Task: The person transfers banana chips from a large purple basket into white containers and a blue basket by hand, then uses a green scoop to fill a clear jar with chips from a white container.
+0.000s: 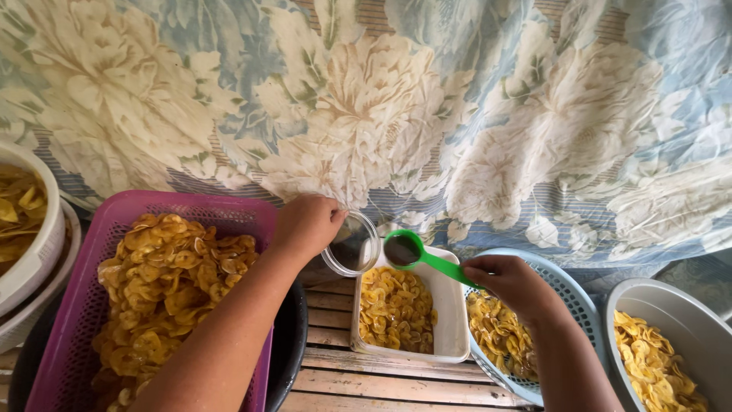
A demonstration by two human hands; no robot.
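Floral cloth (427, 114) in pale blue and cream hangs across the whole far side, and below it a floor of worn wooden slats (358, 381) carries the containers. The left hand (309, 223) is closed around the rim of a clear round cup (352, 246), tipping it on its side so its mouth faces the right. The right hand (509, 284) pinches the handle of a green plastic scoop (415, 253), whose bowl holds something dark and sits just at the cup's mouth, above a white rectangular tub (451, 320) of yellow banana chips (394, 307).

The cup looks thin, light and a little flexible, so a hold at the rim, fingers on the outside, seems steadier than squeezing its wall. The scoop is stiff and light; the grip far back on the handle keeps it level, and I judge its contents would spill with a small tilt. The chips look brittle and oily, likely to crack under pressure.

To the left a pink mesh basket (61, 320) heaped with chips rests in a black basin (293, 343), with white bowls (38, 259) of chips at the left edge. On the right stand a blue mesh basket (568, 294) and a grey bowl (686, 313), both holding chips.
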